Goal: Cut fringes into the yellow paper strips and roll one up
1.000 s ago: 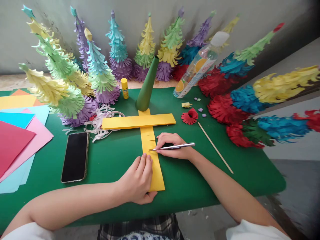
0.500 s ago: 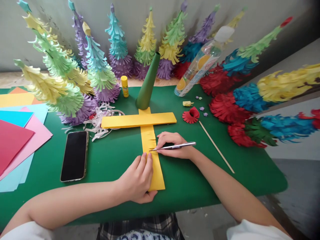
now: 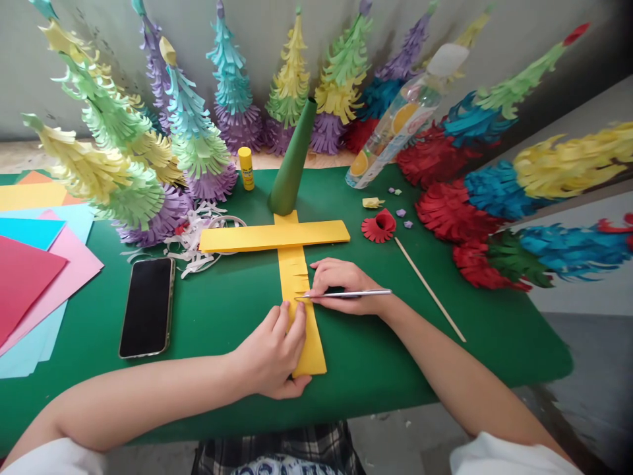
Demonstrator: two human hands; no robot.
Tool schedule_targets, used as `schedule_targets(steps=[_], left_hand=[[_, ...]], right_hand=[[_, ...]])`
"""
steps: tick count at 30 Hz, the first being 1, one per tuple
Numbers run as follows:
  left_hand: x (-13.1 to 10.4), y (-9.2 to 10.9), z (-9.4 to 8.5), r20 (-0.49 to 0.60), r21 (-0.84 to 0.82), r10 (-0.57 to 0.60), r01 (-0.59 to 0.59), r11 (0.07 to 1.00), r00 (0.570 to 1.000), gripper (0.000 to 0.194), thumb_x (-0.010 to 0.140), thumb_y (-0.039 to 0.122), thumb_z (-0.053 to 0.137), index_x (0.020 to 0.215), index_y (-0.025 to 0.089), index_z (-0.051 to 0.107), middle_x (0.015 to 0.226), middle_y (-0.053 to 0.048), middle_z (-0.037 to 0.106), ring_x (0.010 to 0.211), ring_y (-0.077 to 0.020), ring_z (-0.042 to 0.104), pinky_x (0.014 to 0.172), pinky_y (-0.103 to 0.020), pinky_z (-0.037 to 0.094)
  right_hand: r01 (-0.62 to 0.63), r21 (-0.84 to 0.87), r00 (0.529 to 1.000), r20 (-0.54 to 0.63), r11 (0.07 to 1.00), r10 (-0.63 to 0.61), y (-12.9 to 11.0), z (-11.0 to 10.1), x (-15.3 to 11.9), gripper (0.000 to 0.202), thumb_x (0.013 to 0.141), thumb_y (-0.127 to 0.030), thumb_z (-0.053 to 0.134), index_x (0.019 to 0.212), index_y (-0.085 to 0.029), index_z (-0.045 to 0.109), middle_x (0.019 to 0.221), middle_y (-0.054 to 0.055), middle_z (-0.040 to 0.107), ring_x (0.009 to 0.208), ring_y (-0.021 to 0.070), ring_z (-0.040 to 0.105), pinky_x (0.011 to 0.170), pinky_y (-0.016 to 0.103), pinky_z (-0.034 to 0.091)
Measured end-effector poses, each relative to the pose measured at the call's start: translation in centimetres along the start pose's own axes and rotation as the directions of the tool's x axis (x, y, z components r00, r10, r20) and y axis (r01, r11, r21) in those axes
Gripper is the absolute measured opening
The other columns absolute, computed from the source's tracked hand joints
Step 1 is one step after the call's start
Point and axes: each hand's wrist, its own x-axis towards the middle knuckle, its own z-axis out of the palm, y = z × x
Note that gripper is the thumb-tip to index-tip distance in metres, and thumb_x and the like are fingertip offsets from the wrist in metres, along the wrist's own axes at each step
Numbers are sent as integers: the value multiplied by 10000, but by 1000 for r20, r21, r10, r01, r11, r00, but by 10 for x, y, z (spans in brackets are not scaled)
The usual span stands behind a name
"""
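Fringed paper trees [image 3: 232,79] behind the green cone [image 3: 293,161] look finished; the cone's bare. Long yellow strip [image 3: 315,343] runs from the cone's base toward the person, mostly uncut I'd say. Crosswise yellow strip [image 3: 274,236] over it, nearer the cone, shows no cuts. Left hand [image 3: 274,349], farthest from the cone, presses the long one; can't tell if it's pinching. Right hand [image 3: 346,284] has fingers closed on a slim silver tool [image 3: 368,292], tip at the few slits [image 3: 298,274] cone-side.
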Motion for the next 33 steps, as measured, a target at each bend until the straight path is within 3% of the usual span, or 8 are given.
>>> schedule_targets(steps=[17,33], left_hand=[[6,-1,-8,72,10,6,-7,1000,997,703,825,563,385,1145,-17,621,1267,-286,528,1024,-415,545,865,-474,350],[6,-1,-9,12,58,9,-10,998,1000,704,796,580,417,1099,-8,658,1227,-265,579,983,-411,577,829,-456,395]], right_hand=[[-12,-28,999,52,1000,13,-2,-9,-2,118,867,-241,595,771,-205,653,728,20,703,713,145,650,969,400,486],[-52,3,995,91,999,51,-3,-20,-9,101,852,-205,608,757,-189,640,708,10,681,713,136,650,1021,445,469]])
